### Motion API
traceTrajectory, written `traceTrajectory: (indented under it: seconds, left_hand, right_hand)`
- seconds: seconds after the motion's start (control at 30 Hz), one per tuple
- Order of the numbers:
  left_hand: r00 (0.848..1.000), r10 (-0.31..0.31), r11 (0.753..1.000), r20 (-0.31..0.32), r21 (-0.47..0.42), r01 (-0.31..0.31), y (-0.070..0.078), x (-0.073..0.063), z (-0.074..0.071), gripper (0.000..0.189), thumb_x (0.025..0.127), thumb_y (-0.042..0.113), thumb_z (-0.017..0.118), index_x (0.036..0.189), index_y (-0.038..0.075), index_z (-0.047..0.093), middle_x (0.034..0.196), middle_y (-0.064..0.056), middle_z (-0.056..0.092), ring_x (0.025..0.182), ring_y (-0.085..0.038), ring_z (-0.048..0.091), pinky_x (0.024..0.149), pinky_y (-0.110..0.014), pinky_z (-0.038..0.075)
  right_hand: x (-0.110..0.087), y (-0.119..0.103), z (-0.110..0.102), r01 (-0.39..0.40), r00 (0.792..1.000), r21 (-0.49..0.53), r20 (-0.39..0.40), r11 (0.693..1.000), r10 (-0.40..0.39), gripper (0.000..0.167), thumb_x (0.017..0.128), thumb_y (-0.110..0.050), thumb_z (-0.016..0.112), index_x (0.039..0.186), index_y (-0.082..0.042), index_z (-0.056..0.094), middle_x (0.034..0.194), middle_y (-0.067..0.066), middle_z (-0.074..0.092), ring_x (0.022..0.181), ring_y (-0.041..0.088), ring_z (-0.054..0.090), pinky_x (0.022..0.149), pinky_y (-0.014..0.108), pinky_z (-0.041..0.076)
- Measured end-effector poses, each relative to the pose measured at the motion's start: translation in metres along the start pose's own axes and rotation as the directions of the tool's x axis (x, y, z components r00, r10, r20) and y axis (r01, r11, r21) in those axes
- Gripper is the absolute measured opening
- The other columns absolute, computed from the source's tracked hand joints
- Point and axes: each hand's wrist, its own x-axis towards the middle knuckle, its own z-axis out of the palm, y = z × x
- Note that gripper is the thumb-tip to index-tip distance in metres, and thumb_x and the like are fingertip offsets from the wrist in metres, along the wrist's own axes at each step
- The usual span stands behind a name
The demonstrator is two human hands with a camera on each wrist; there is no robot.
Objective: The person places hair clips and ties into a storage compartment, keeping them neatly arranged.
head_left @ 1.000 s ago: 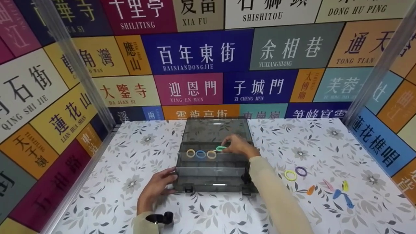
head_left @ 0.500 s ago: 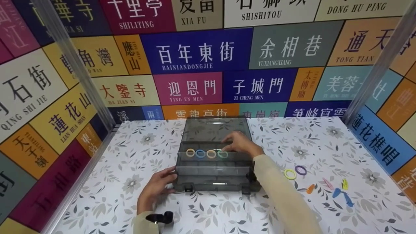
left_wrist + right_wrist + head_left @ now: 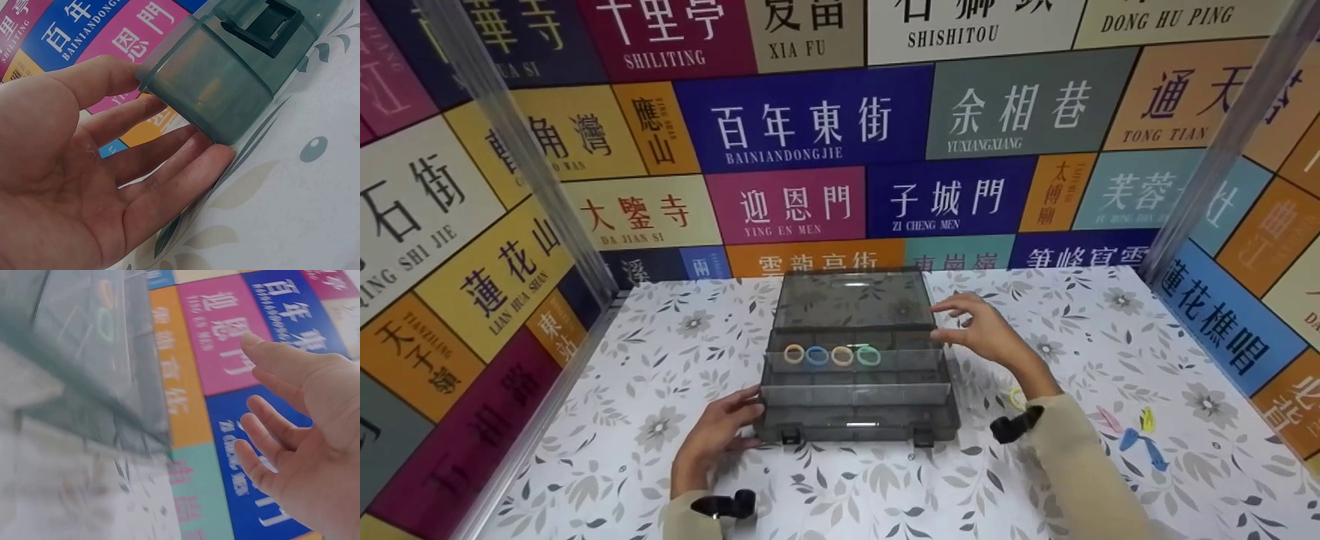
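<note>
A clear grey plastic storage box [image 3: 855, 429] stands on the table with its lid [image 3: 851, 300] raised at the back. Four-sided compartments show inside, and a row of hair ties lies in a rear one: tan, blue, tan and, at the right end, a green hair tie [image 3: 868, 347]. My left hand [image 3: 716, 433] touches the box's left side, its fingers extended along the wall and lower corner in the left wrist view. Beside the box's right rear, my right hand [image 3: 982, 330] is in the air with fingers apart, holding nothing.
Right of the box, a yellow hair tie [image 3: 1015, 397] shows partly behind the right wrist. Farther right lie a pink hair clip [image 3: 1108, 418], a yellow hair clip [image 3: 1146, 418] and blue hair clips [image 3: 1155, 454]. A sign-covered wall [image 3: 802, 120] rises behind the table.
My right hand has let go of the green hair tie, which now rests in the row, and has moved right, out of the box. My left hand stays at the box's side.
</note>
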Motion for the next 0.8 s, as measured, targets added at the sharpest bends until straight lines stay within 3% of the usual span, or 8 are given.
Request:
traceTrajectory:
  seconds: [0.17, 0.47, 0.63, 0.8]
  left_hand:
    - [1.000, -0.011, 1.000, -0.015, -0.006, 0.011, 0.001, -0.001, -0.002, 0.053, 0.098, 0.018, 0.063, 0.148, 0.006, 0.050, 0.151, -0.024, 0.047, 0.138, -0.040, 0.048, 0.079, -0.041, 0.063]
    - [1.000, 0.001, 1.000, 0.013, 0.021, -0.001, 0.002, -0.002, -0.003, 0.055, 0.099, 0.021, 0.061, 0.150, 0.005, 0.046, 0.152, -0.028, 0.043, 0.136, -0.045, 0.049, 0.084, -0.043, 0.063]
    - [1.000, 0.003, 1.000, 0.007, 0.018, -0.003, 0.002, -0.001, -0.003, 0.056, 0.099, 0.021, 0.062, 0.150, 0.004, 0.046, 0.151, -0.028, 0.045, 0.135, -0.044, 0.051, 0.084, -0.043, 0.063]
    - [1.000, 0.003, 1.000, 0.019, 0.013, -0.003, -0.001, 0.000, 0.001, 0.057, 0.099, 0.022, 0.063, 0.149, 0.004, 0.046, 0.152, -0.027, 0.044, 0.137, -0.045, 0.048, 0.084, -0.044, 0.063]
  right_hand:
    - [-0.032, 0.012, -0.020, -0.027, 0.998, -0.030, -0.060, 0.999, 0.025, 0.052, 0.088, -0.032, 0.078, 0.134, -0.013, 0.064, 0.133, 0.013, 0.056, 0.116, 0.033, 0.054, 0.098, 0.052, 0.048]
    - [-0.073, 0.046, -0.046, -0.077, 0.996, -0.121, -0.061, 0.990, 0.070, 0.053, 0.090, -0.034, 0.075, 0.136, -0.011, 0.061, 0.128, 0.014, 0.059, 0.118, 0.035, 0.053, 0.098, 0.052, 0.047]
    - [-0.086, 0.067, -0.058, -0.171, 0.985, -0.121, -0.055, 0.978, 0.165, 0.061, 0.090, -0.040, 0.074, 0.140, -0.010, 0.058, 0.135, 0.018, 0.056, 0.122, 0.039, 0.051, 0.096, 0.049, 0.046]
    - [-0.101, 0.088, -0.067, -0.303, 0.953, -0.061, -0.009, 0.951, 0.303, 0.075, 0.087, -0.049, 0.074, 0.148, -0.013, 0.049, 0.148, 0.020, 0.045, 0.130, 0.043, 0.043, 0.097, 0.051, 0.048]
